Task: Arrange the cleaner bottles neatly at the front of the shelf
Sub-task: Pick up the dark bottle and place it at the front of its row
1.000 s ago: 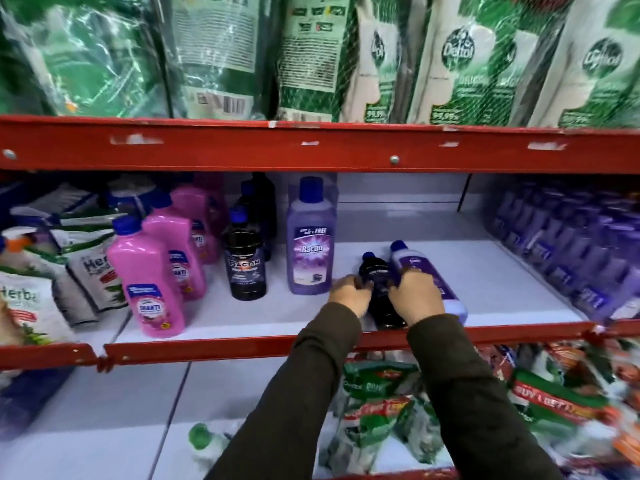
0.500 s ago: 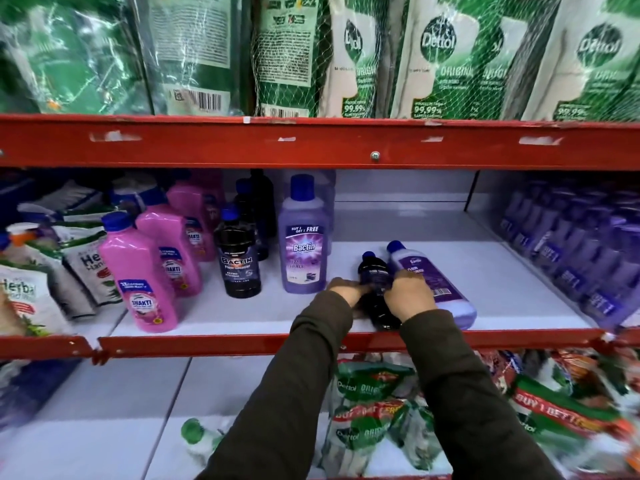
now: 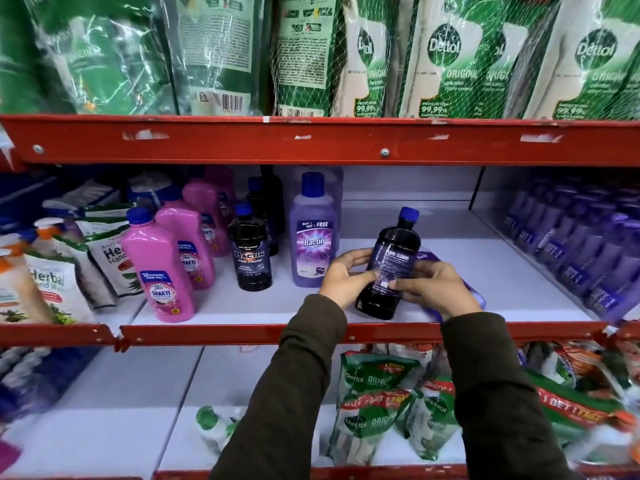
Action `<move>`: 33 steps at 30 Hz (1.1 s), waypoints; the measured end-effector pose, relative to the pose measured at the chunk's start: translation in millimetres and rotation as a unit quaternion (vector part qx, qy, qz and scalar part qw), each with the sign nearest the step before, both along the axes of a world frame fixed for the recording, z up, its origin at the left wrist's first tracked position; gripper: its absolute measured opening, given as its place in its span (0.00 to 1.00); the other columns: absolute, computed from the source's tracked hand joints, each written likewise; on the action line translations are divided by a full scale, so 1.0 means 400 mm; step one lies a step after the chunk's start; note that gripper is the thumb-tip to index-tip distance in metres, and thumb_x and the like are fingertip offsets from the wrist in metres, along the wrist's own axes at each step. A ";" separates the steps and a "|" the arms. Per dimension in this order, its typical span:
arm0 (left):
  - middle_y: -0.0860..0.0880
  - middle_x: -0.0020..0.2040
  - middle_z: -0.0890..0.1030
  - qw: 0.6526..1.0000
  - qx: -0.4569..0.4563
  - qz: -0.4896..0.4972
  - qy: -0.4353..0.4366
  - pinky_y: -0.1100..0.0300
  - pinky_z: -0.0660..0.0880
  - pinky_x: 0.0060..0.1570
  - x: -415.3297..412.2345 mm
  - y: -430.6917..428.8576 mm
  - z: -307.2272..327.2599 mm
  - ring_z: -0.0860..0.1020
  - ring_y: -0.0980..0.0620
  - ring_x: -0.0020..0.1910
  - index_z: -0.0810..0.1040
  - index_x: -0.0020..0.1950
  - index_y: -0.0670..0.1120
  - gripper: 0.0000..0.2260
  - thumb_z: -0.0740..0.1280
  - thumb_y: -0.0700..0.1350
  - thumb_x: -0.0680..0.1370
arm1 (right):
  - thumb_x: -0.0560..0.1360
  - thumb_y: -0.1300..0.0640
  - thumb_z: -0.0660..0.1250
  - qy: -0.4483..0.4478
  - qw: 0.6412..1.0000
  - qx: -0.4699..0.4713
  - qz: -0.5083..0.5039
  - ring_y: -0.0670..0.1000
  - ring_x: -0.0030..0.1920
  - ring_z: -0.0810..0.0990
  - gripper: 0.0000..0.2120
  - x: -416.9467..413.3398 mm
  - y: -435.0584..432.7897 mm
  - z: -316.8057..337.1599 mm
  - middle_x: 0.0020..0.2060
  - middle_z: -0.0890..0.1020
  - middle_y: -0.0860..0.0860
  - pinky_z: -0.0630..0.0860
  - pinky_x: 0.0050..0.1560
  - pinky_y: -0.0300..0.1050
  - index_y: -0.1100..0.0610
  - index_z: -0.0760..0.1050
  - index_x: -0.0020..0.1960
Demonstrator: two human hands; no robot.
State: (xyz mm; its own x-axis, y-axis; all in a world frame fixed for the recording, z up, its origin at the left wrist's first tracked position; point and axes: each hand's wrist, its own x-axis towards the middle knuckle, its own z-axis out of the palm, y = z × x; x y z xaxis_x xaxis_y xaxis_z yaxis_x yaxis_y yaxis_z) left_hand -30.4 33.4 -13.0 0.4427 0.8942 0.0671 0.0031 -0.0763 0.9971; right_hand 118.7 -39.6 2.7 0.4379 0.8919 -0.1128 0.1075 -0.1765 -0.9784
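A dark floor cleaner bottle (image 3: 394, 251) with a blue cap stands nearly upright near the shelf's front edge, tilted slightly. My left hand (image 3: 343, 278) and my right hand (image 3: 434, 289) both grip its lower body. Behind my right hand a purple bottle (image 3: 476, 296) lies on its side, mostly hidden. To the left stand a purple Bactin bottle (image 3: 311, 233), a dark Bactin bottle (image 3: 251, 252) and pink Shakti bottles (image 3: 161, 271) in rows on the white shelf (image 3: 242, 306).
The red upper shelf rail (image 3: 311, 140) hangs just above the bottles. Herbal refill pouches (image 3: 45, 282) crowd the far left. Rows of purple bottles (image 3: 588, 251) fill the right bay. Dettol pouches (image 3: 377, 403) lie on the shelf below.
The dark bottle was lying on its side beside the purple one; both my hands have lifted it up to nearly upright. The purple bottle still lies flat.
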 end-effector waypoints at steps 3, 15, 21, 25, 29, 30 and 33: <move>0.44 0.64 0.77 0.999 0.046 -0.013 0.003 0.64 0.74 0.61 -0.035 -0.008 0.016 0.76 0.56 0.59 0.71 0.69 0.40 0.22 0.68 0.32 0.75 | 0.68 0.73 0.76 -0.018 0.999 0.041 -0.001 0.55 0.49 0.83 0.19 -0.012 -0.003 0.012 0.50 0.84 0.57 0.82 0.43 0.42 0.63 0.79 0.56; 0.52 0.59 0.76 0.991 0.079 0.110 -0.011 0.75 0.76 0.52 -0.400 0.016 -0.001 0.76 0.52 0.59 0.70 0.69 0.42 0.22 0.64 0.29 0.77 | 0.64 0.65 0.82 -0.113 0.983 0.140 0.031 0.52 0.49 0.84 0.28 -0.386 0.087 -0.024 0.52 0.84 0.52 0.82 0.54 0.45 0.62 0.78 0.62; 0.46 0.65 0.73 0.986 0.066 0.151 -0.015 0.64 0.68 0.65 -0.500 0.049 -0.020 0.71 0.53 0.64 0.67 0.72 0.39 0.23 0.60 0.28 0.78 | 0.67 0.66 0.80 -0.138 0.975 0.166 0.055 0.41 0.43 0.79 0.25 -0.516 0.144 -0.057 0.51 0.82 0.50 0.76 0.42 0.26 0.62 0.78 0.62; 0.46 0.63 0.73 0.985 0.057 0.160 -0.007 0.71 0.71 0.59 -0.524 0.057 -0.050 0.71 0.51 0.64 0.67 0.71 0.38 0.21 0.59 0.28 0.78 | 0.67 0.65 0.80 -0.150 0.976 0.153 0.051 0.51 0.53 0.81 0.26 -0.545 0.162 -0.095 0.55 0.82 0.54 0.78 0.49 0.34 0.62 0.78 0.64; 0.43 0.64 0.75 0.982 0.046 0.180 -0.028 0.69 0.74 0.62 -0.538 0.071 -0.077 0.74 0.48 0.64 0.70 0.68 0.42 0.18 0.58 0.30 0.80 | 0.69 0.67 0.78 -0.138 0.975 0.165 0.050 0.46 0.50 0.81 0.26 -0.558 0.161 -0.106 0.53 0.81 0.48 0.76 0.46 0.25 0.59 0.75 0.64; 0.43 0.64 0.76 0.982 0.038 0.179 -0.044 0.60 0.73 0.67 -0.540 0.073 -0.081 0.74 0.46 0.65 0.71 0.66 0.44 0.16 0.57 0.31 0.80 | 0.70 0.68 0.77 -0.122 0.977 0.170 0.043 0.42 0.49 0.81 0.26 -0.559 0.161 -0.109 0.51 0.80 0.45 0.76 0.44 0.23 0.58 0.73 0.64; 0.46 0.59 0.78 0.980 0.029 0.189 -0.061 0.48 0.71 0.69 -0.542 0.069 -0.080 0.77 0.49 0.59 0.74 0.60 0.46 0.12 0.57 0.34 0.81 | 0.70 0.68 0.77 -0.105 0.978 0.176 0.030 0.45 0.53 0.82 0.24 -0.561 0.161 -0.120 0.51 0.79 0.42 0.78 0.49 0.27 0.54 0.70 0.60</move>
State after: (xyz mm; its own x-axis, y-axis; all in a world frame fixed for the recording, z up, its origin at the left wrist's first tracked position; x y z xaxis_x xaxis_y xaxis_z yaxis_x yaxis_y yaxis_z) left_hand -247.1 60.9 -44.9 0.0663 0.9858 0.1542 -0.0777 -0.1489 0.9858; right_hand -105.9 24.9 -45.3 0.3646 0.8838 0.2931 0.3128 0.1802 -0.9326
